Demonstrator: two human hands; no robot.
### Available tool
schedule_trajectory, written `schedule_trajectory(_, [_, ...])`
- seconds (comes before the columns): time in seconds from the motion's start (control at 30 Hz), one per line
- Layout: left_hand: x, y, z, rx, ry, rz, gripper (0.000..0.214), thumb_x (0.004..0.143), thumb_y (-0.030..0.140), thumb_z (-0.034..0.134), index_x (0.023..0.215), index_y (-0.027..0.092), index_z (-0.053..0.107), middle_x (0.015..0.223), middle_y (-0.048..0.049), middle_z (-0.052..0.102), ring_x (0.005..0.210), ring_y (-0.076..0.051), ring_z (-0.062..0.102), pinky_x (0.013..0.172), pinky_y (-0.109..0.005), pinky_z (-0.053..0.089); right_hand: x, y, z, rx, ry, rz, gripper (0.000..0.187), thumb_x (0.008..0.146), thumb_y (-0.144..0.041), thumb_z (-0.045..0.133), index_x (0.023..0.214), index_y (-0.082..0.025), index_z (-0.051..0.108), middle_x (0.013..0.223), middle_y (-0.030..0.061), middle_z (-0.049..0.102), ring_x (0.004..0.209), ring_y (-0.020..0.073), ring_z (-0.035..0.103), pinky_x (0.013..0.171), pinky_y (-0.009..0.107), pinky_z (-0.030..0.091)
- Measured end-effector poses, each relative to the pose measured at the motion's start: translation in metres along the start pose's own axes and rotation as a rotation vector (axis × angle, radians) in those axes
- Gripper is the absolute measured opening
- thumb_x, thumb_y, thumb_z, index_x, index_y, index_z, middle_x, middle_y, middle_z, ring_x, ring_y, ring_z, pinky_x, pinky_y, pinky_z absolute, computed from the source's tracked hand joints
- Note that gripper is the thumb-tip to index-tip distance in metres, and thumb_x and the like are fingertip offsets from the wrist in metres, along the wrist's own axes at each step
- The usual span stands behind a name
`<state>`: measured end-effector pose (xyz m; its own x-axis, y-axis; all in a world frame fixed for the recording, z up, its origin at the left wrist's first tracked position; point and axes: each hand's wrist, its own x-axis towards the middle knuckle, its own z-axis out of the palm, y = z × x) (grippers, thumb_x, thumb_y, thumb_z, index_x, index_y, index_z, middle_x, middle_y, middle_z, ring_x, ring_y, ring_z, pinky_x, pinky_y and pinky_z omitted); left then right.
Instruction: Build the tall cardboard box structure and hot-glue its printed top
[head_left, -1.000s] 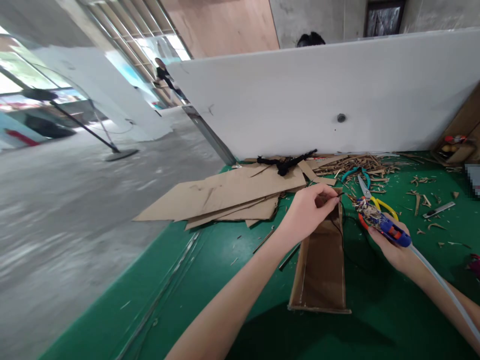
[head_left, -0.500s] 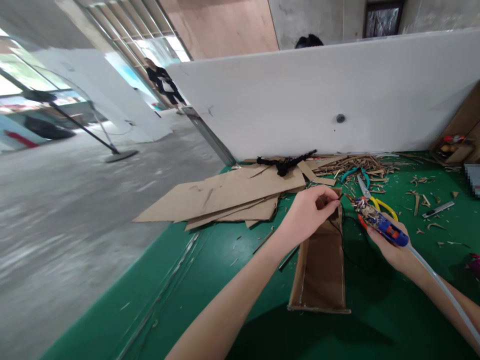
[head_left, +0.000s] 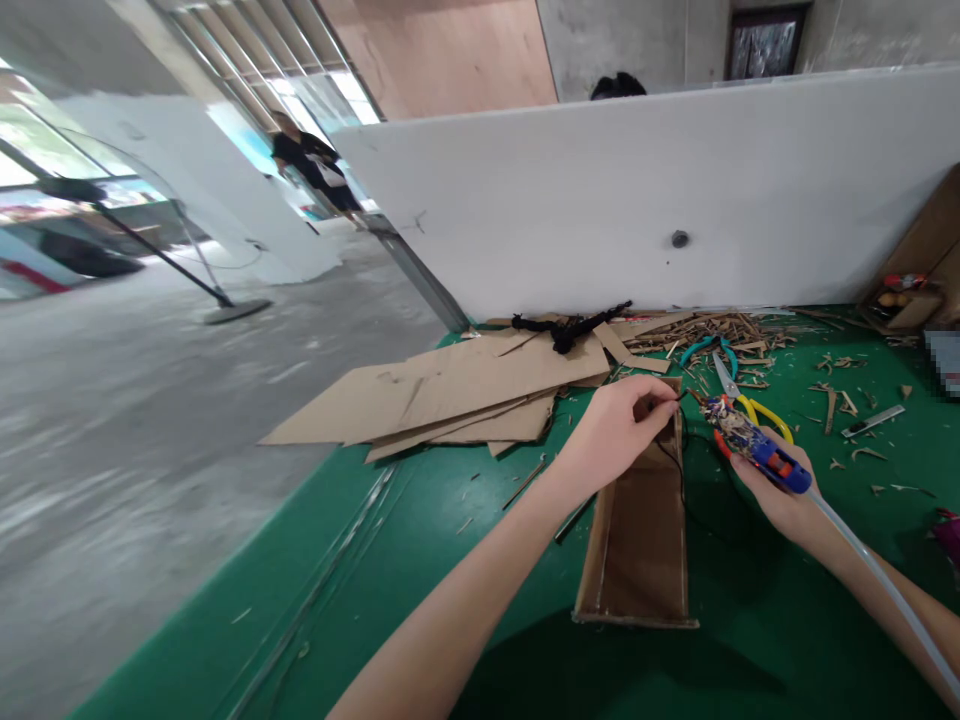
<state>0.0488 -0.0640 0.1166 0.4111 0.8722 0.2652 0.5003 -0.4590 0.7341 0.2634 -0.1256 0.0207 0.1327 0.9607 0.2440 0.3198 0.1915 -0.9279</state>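
At the far end of a shallow cardboard tray, my left hand pinches a thin black cord. The cord hangs down from my fingers along the tray's right wall. My right hand is wrapped around a blue and orange hot glue gun, whose body is crusted with dried bits. A pale glue stick trails from its back end over my forearm. The gun's nozzle points at the cord end, just right of my left fingertips; whether they touch I cannot tell.
Flat cardboard sheets with a black cord bundle on them lie at left. Yellow-handled scissors, teal-handled pliers, a knife and cardboard scraps lie right on the green table. A white panel stands behind.
Both hands keep nearly the same pose, with the cord and glue gun still held. The view has shifted very slightly. The person in the background has changed posture.
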Motion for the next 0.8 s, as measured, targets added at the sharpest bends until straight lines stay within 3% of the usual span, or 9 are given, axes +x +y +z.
schedule_trajectory(0.8, [0.0009, -0.0013, 0.0022, -0.014, 0.021, -0.021, 0.014, 0.089, 0.026, 0.057, 0.087, 0.017, 0.068, 0.068, 0.0003, 0.064, 0.060, -0.013, 0.053, 0.059, -0.025, 0.041, 0.0028, 0.0002, 0.0011, 0.025, 0.029, 0.023, 0.017, 0.079, -0.035, 0.070, 0.087, -0.021, 0.069, 0.075, 0.0032, 0.071, 0.065, 0.0194, 0.064, 0.061, 0.029, 0.054])
